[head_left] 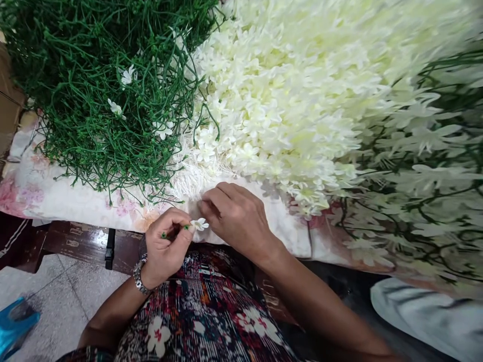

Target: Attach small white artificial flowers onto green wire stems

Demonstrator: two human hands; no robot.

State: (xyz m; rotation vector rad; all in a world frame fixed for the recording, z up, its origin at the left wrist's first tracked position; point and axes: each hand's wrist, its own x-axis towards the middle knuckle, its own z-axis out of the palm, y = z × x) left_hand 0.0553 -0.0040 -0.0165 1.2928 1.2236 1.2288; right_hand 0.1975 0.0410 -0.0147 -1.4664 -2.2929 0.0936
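My left hand (pixel 168 246), with a metal watch on the wrist, pinches a thin green plastic stem (pixel 164 234) whose tip carries a small white artificial flower (pixel 199 224). My right hand (pixel 234 216) is curled just right of that flower, its fingertips touching the flower and the edge of the white pile. Both hands hover at the near edge of a cloth-covered table (pixel 68 201), over my lap in a dark floral garment.
A tangled heap of bare green stems (pixel 101 85) fills the table's left. A large pile of loose cream-white flowers (pixel 294 85) covers the middle. Finished flowered sprigs (pixel 426 171) lie at the right. A blue bag (pixel 15 327) sits on the floor at lower left.
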